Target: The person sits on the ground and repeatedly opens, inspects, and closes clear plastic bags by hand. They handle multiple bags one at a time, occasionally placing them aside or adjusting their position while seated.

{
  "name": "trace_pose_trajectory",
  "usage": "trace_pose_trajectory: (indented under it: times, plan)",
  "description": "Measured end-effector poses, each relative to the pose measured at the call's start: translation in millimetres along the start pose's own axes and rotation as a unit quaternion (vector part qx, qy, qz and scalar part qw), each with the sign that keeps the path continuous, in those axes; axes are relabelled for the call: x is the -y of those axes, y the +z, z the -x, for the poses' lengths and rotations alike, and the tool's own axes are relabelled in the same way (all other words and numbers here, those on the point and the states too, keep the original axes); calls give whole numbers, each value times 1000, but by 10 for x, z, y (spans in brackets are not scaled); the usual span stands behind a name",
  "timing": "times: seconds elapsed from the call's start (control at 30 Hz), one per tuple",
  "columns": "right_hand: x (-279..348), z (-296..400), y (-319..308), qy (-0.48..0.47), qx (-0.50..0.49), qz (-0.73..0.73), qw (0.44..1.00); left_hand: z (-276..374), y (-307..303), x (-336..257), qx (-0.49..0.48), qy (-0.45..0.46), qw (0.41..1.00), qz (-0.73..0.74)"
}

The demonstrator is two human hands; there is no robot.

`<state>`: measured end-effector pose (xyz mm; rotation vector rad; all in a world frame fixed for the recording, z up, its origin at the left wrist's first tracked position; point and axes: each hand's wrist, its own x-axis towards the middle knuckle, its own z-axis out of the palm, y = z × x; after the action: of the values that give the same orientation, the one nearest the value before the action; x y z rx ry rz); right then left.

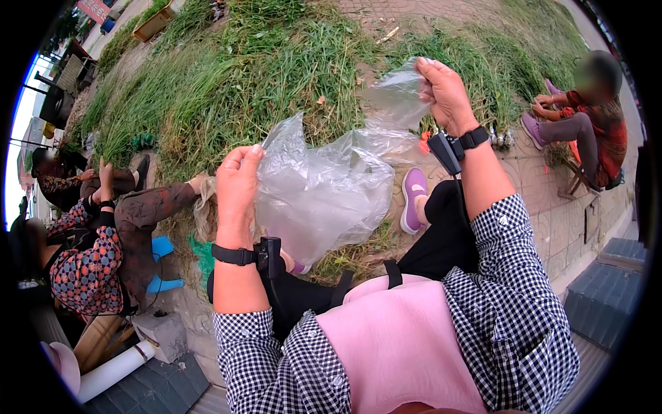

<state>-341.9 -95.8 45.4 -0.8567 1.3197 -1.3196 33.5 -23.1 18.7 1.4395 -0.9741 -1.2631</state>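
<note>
A clear plastic bag hangs spread out between my two hands, above my knees and feet. My left hand pinches its left edge between thumb and fingers. Higher up on the right, my right hand grips the bag's upper right corner. The plastic is thin and crumpled, and it partly hides one of my purple shoes; the other purple shoe shows beside it. Beyond the bag lies a wide heap of cut green grass. Each wrist wears a black strap with a small device.
Two people sit at the left, one in a patterned shirt; another person sits on a low stool at the right. Green plastic and blue pieces lie on the paving to the left. A white pipe and concrete block are at lower left.
</note>
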Motion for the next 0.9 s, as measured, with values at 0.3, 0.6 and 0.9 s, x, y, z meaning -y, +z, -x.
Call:
trace_pose_trajectory:
  times: [0.3, 0.6, 0.9]
  plan:
    - [8, 513, 403, 57, 335, -27, 940, -68, 295, 40, 19, -30, 987, 159]
    - [-116, 540, 746, 57, 322, 64, 943, 64, 711, -34, 144, -26, 981, 123]
    - [51, 181, -18, -2, 135, -72, 988, -30, 516, 13, 88, -23, 990, 112]
